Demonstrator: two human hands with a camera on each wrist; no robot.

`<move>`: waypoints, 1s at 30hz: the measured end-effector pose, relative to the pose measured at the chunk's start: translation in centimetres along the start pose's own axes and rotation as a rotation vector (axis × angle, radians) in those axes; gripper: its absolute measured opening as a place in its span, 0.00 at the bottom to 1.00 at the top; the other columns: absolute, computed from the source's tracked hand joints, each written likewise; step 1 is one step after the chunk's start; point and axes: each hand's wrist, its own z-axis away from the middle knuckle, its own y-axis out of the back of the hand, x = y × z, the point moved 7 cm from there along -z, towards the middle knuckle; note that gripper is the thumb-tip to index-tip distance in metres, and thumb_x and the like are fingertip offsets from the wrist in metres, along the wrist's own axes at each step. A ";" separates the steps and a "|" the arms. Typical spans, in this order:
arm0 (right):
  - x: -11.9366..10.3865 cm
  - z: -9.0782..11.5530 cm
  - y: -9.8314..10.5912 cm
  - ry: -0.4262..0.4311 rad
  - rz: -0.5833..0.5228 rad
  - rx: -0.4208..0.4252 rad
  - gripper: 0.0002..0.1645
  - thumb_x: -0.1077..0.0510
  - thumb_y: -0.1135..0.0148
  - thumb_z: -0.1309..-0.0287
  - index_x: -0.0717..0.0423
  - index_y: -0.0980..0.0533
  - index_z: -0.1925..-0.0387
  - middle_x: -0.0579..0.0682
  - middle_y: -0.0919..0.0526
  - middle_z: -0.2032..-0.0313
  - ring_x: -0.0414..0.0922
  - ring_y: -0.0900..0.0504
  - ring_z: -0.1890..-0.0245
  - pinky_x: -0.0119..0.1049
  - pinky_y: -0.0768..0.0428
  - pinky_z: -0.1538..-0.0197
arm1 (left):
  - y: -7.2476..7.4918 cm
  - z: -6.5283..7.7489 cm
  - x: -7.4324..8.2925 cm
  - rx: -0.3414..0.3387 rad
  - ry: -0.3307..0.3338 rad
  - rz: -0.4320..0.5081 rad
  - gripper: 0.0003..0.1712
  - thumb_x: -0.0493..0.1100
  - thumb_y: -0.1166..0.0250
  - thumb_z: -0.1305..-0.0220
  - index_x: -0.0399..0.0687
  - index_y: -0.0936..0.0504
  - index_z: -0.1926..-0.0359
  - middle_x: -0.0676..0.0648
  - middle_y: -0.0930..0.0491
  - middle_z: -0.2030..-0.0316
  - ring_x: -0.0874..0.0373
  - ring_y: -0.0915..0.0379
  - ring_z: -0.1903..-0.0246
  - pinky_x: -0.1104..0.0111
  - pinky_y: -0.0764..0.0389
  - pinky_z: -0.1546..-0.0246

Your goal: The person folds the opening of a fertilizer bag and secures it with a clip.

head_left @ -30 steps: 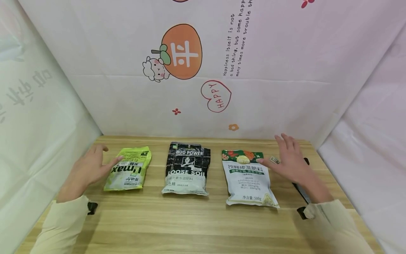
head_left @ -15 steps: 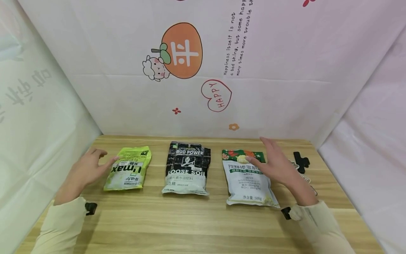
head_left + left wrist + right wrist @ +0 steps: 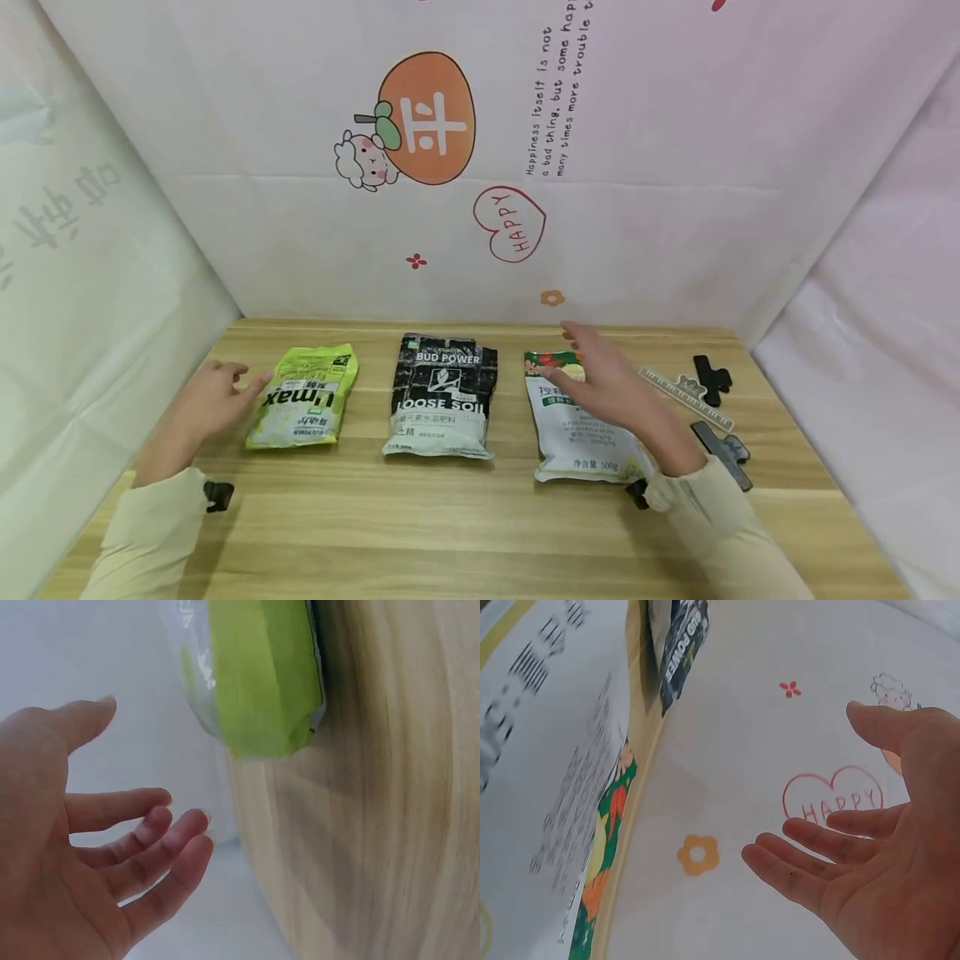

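Note:
Three packets lie in a row on a wooden table (image 3: 420, 533). At the left is a lime-green fertilizer bag (image 3: 303, 400), with my left hand (image 3: 204, 410) held beside it, fingers loosely bent and holding nothing. The black-and-white Loose Soil bag (image 3: 442, 400) lies in the middle. My right hand (image 3: 611, 392) hovers over the white fertilizer bag (image 3: 573, 454) with the green floral top, hiding part of its print. In the right wrist view its fingers (image 3: 802, 862) are spread, with nothing in them. The left wrist view shows the green bag's end (image 3: 262, 690) beyond the thumb.
Right of the white bag lie a clear ruler (image 3: 688, 398), a black clip (image 3: 712, 381) at the back and a dark grey clip (image 3: 722, 454) nearer the front. A white printed sheet (image 3: 637, 242) rises along the table's back edge, with white side walls left and right.
My right hand has swept left from beside the white bag to above it, uncovering the ruler and clips. My left hand has shifted only slightly. The bags stay where they were.

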 end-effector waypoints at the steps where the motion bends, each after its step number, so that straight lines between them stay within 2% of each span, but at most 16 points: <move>1: -0.4 -0.2 -0.2 0.005 -0.001 -0.003 0.50 0.39 0.38 0.27 0.60 0.47 0.19 0.65 0.30 0.26 0.65 0.28 0.27 0.67 0.24 0.29 | -0.1 0.0 -0.1 -0.007 0.008 -0.004 0.46 0.63 0.54 0.17 0.15 0.29 0.37 0.14 0.28 0.41 0.24 0.24 0.46 0.33 0.20 0.46; 7: -2.4 -1.0 -1.0 0.024 -0.043 -0.016 0.47 0.41 0.38 0.26 0.58 0.45 0.19 0.62 0.26 0.28 0.60 0.22 0.31 0.61 0.19 0.32 | -0.7 0.0 -0.4 -0.070 0.058 0.043 0.47 0.64 0.56 0.17 0.17 0.34 0.32 0.20 0.19 0.46 0.25 0.20 0.48 0.36 0.17 0.49; 10: -3.3 -1.3 -1.4 0.036 -0.080 -0.010 0.45 0.43 0.37 0.26 0.57 0.44 0.19 0.60 0.24 0.30 0.58 0.20 0.33 0.58 0.16 0.34 | -0.9 -0.1 -0.4 -0.106 0.078 0.076 0.49 0.65 0.58 0.17 0.17 0.38 0.29 0.19 0.20 0.44 0.24 0.21 0.46 0.36 0.17 0.49; 14: -4.4 -1.8 -2.1 0.054 -0.143 -0.019 0.44 0.43 0.37 0.26 0.55 0.43 0.20 0.58 0.23 0.30 0.56 0.18 0.34 0.56 0.15 0.36 | -1.1 -0.3 -0.5 -0.128 0.087 0.092 0.50 0.66 0.59 0.17 0.16 0.40 0.28 0.17 0.24 0.41 0.22 0.23 0.44 0.35 0.18 0.48; 20: -6.3 -2.9 -3.6 0.077 -0.203 -0.055 0.44 0.42 0.37 0.26 0.53 0.42 0.20 0.58 0.23 0.31 0.57 0.18 0.35 0.55 0.15 0.35 | -1.5 -0.3 -0.6 -0.147 0.100 0.104 0.50 0.66 0.59 0.17 0.16 0.39 0.29 0.17 0.25 0.40 0.21 0.24 0.43 0.36 0.17 0.49; 23: -7.3 -3.4 -4.3 0.092 -0.222 -0.062 0.43 0.44 0.36 0.26 0.55 0.40 0.21 0.59 0.22 0.32 0.56 0.17 0.37 0.54 0.13 0.37 | -1.7 -0.4 -0.6 -0.141 0.099 0.106 0.48 0.65 0.58 0.17 0.17 0.34 0.32 0.18 0.24 0.41 0.23 0.24 0.44 0.37 0.17 0.49; 27: -8.7 -4.1 -5.6 0.111 -0.270 -0.081 0.38 0.47 0.36 0.26 0.57 0.36 0.24 0.60 0.21 0.33 0.53 0.15 0.40 0.49 0.12 0.39 | -1.9 -0.3 -0.8 -0.132 0.104 0.109 0.46 0.65 0.56 0.17 0.20 0.28 0.37 0.19 0.22 0.43 0.24 0.23 0.45 0.38 0.17 0.49; 30: -9.6 -4.6 -6.7 0.111 -0.311 -0.096 0.37 0.46 0.36 0.26 0.56 0.34 0.25 0.58 0.20 0.33 0.50 0.14 0.42 0.44 0.11 0.41 | -2.1 -0.3 -0.9 -0.138 0.109 0.115 0.46 0.65 0.56 0.18 0.19 0.29 0.36 0.19 0.22 0.42 0.23 0.24 0.44 0.38 0.17 0.48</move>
